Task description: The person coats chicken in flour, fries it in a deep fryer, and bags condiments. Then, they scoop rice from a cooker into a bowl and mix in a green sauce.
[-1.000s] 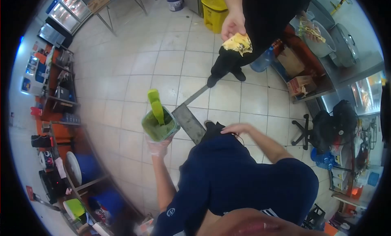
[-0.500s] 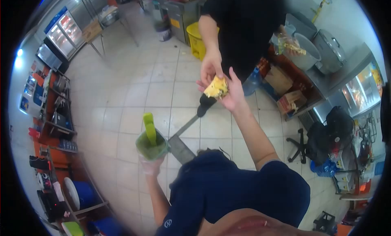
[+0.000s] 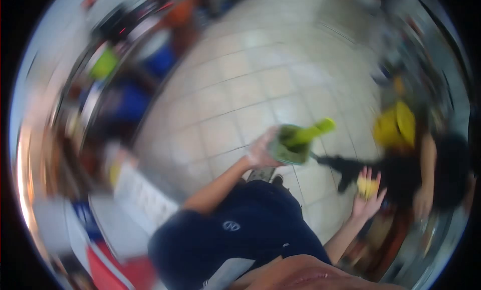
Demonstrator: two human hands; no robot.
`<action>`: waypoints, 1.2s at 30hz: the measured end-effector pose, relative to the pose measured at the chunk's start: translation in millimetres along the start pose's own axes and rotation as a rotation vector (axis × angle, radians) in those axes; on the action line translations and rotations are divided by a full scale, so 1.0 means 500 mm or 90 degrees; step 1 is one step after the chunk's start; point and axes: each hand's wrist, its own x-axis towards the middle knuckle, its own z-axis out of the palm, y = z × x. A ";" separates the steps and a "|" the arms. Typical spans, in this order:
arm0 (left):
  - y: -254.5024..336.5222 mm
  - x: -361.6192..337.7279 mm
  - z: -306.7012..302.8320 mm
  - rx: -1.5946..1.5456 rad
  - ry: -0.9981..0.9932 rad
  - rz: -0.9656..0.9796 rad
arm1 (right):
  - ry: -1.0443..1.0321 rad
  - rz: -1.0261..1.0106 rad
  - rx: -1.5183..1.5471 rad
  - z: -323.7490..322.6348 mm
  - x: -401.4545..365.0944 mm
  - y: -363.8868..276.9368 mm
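Our left hand (image 3: 260, 152) grips the green tub (image 3: 288, 149); at four o'clock, yellow food (image 3: 367, 187) rests on our open right hand (image 3: 367, 204), palm-up for support

Heavy motion blur all over. Floor (image 3: 240, 99) of pale square tiles with dark grout lines, bright glare near the top. Blurred shelves (image 3: 95, 104) along the left side, with a blue tub (image 3: 160, 62) and a lime-green item (image 3: 105, 64). Yellow bin (image 3: 396, 127) at right. Red patch (image 3: 115, 270) bottom left.
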 end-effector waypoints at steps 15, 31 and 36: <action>-0.245 -0.265 -0.358 -0.210 0.429 -0.078 | -0.168 0.543 -0.161 0.342 0.043 0.617; -0.303 -0.516 -0.938 0.023 0.898 -0.228 | -0.457 0.866 -0.285 0.872 -0.115 1.501; -0.306 -0.586 -1.092 -0.056 1.048 -0.207 | -0.547 0.960 -0.320 0.984 -0.269 1.757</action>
